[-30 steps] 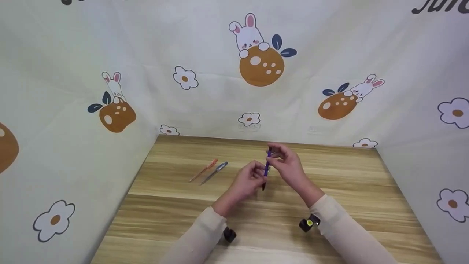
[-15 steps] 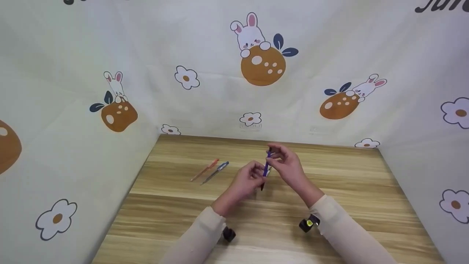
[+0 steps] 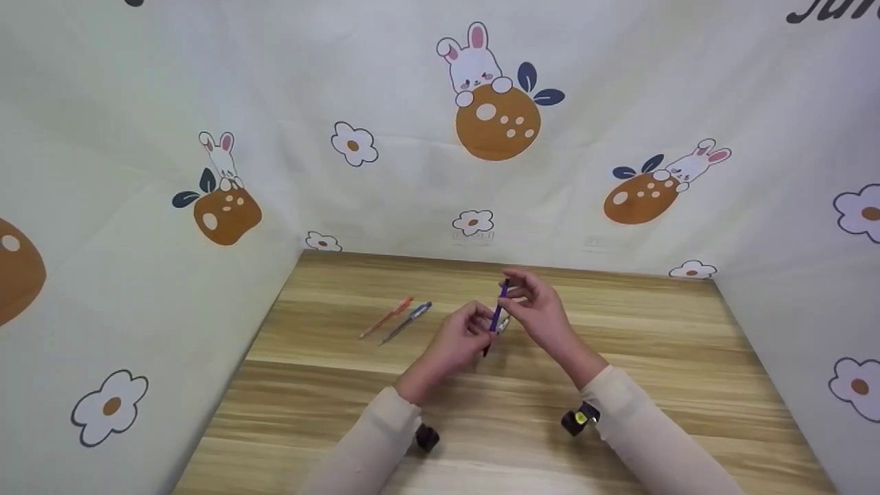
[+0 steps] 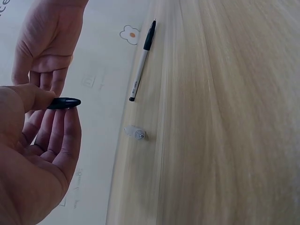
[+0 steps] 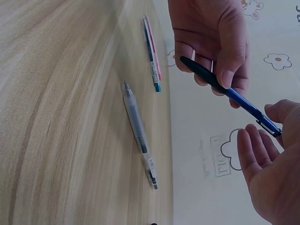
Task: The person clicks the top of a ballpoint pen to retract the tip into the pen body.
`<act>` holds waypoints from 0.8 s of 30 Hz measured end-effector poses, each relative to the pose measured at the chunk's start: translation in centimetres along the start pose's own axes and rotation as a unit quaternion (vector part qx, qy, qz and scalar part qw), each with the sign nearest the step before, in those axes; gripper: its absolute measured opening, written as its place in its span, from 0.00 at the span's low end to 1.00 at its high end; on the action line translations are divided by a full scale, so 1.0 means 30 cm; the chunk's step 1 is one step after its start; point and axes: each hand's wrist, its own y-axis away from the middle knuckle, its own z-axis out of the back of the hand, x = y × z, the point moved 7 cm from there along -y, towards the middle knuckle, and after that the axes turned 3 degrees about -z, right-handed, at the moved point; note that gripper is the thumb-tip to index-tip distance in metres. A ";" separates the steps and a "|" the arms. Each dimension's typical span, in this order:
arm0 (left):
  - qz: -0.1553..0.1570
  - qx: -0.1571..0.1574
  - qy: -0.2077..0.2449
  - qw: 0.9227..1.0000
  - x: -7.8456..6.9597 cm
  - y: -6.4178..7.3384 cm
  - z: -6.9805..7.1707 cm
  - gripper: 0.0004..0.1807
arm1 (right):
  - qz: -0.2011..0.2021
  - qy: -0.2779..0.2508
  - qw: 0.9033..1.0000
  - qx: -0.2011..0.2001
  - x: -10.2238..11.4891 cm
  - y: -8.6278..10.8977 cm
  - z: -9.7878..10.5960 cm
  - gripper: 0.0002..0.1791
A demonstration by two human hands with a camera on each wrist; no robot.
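Observation:
A ballpoint pen (image 3: 498, 313) with a blue-purple barrel and a black grip is held at a slant over the table between both hands. My left hand (image 3: 462, 338) pinches it at the dark grip; the tapered black front end (image 4: 65, 102) pokes out past the thumb in the left wrist view. Higher up, my right hand (image 3: 543, 313) holds the clip end between thumb and fingers. The right wrist view shows the pen's clip (image 5: 268, 125) beside the right palm, where the pen's end is hidden.
An orange pen (image 3: 386, 317) and a blue pen (image 3: 405, 323) lie side by side on the wooden table (image 3: 309, 405), left of the hands. A clear-barrelled pen (image 5: 135, 119) lies under the hands. The left wrist view also has a white-and-black pen (image 4: 140, 70). Printed fabric walls (image 3: 399, 185) enclose the table.
The held pen has tilted a little more, its lower black end swinging left. More of the clear pen shows behind it. Both hands keep nearly the same place; the head view has shifted slightly.

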 end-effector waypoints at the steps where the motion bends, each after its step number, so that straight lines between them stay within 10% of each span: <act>1: 0.000 0.001 -0.003 1.000 0.000 0.001 0.001 0.13 | 0.000 0.000 1.000 0.000 -0.001 0.000 -0.001 0.28; 24: 0.019 0.012 -0.071 0.997 0.019 0.020 0.057 0.15 | -0.016 0.013 1.000 0.020 -0.048 -0.005 -0.035 0.31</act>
